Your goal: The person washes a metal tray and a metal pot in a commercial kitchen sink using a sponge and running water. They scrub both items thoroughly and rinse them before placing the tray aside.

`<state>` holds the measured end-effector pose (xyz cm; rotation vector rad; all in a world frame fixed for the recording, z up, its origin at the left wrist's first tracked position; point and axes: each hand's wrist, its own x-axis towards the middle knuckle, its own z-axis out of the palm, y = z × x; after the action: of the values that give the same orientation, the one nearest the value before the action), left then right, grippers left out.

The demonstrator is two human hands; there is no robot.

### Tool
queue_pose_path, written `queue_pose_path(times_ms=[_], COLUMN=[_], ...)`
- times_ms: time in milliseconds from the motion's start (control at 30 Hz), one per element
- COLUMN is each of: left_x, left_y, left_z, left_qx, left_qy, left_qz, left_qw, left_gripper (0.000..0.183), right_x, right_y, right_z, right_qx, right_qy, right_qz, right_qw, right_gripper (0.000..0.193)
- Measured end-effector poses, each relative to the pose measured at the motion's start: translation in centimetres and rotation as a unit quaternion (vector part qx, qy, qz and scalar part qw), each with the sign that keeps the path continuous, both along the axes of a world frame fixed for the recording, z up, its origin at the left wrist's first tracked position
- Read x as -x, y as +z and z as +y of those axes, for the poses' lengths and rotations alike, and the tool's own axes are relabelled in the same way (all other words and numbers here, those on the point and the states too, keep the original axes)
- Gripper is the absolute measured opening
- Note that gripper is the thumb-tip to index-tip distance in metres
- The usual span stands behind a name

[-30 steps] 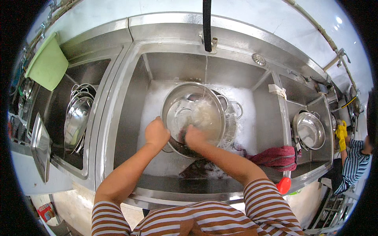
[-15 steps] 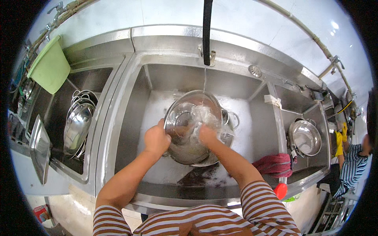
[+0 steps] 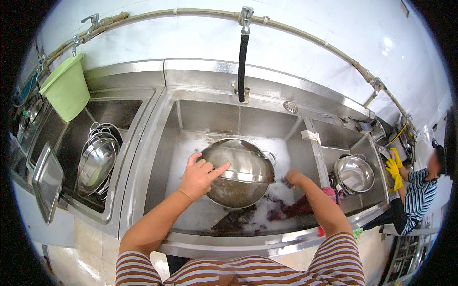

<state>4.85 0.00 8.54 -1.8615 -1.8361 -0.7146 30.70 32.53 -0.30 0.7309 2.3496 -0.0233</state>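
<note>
In the middle sink, an upturned steel pan (image 3: 234,159) sits with its rounded outside upward over another steel pan (image 3: 236,195). How the two fit together is partly hidden. My left hand (image 3: 198,177) is at the left side of the upturned pan. Its fingers are apart, and one digit stretches across the metal. To the right of the pans my right hand (image 3: 296,178) is closed, with a small dark thing at its fingertips that is too blurred to name. Foamy water (image 3: 286,157) covers the sink bottom around the pans.
A black hose (image 3: 243,62) hangs over the sink's back edge. Stacked steel pans (image 3: 98,162) and a green bucket (image 3: 69,90) are at the left sink. Another steel pan (image 3: 354,175) sits in the right sink. A co-worker in yellow gloves (image 3: 394,169) stands far right.
The pan that faced upward with water in it now shows its outside. My right hand has come out of it to the right; my left hand's grip on the rim has loosened. The view has tilted up.
</note>
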Motion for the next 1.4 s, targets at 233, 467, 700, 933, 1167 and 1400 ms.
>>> queue_pose_path(times_ms=[233, 467, 700, 933, 1167, 1400], left_x=[-0.2, 0.5, 3.3, 8.5, 8.8, 6.3], left_y=[-0.7, -2.6, -9.2, -12.4, -11.1, -5.5], left_z=[-1.2, -2.4, -2.0, -1.8, -3.5, -3.8], left_qx=[0.030, 0.102, 0.052, 0.167, 0.111, 0.021], left_qy=[-0.036, 0.076, 0.262, 0.394, 0.182, -0.090], left_qz=[-0.157, -0.352, -0.655, -0.625, -0.895, -0.940], left_qw=[0.987, 0.928, 0.707, 0.652, 0.392, 0.327], left_gripper=[0.061, 0.066, 0.083, 0.036, 0.030, 0.031], right_x=[5.3, 7.6, 7.8, 8.9, 8.8, 9.1], right_y=[5.0, 2.5, 0.1, 0.7, -1.1, -4.1], right_z=[-4.1, -7.7, -15.4, -14.1, -11.8, -10.3], right_qx=[0.188, 0.239, 0.158, 0.179, 0.197, 0.091], right_qy=[-0.276, -0.172, 0.024, -0.035, -0.123, -0.050], right_qz=[0.676, 0.551, 0.557, 0.478, 0.467, 0.522], right_qw=[0.657, 0.781, 0.815, 0.859, 0.853, 0.847], right_gripper=[0.024, 0.026, 0.041, 0.042, 0.039, 0.032])
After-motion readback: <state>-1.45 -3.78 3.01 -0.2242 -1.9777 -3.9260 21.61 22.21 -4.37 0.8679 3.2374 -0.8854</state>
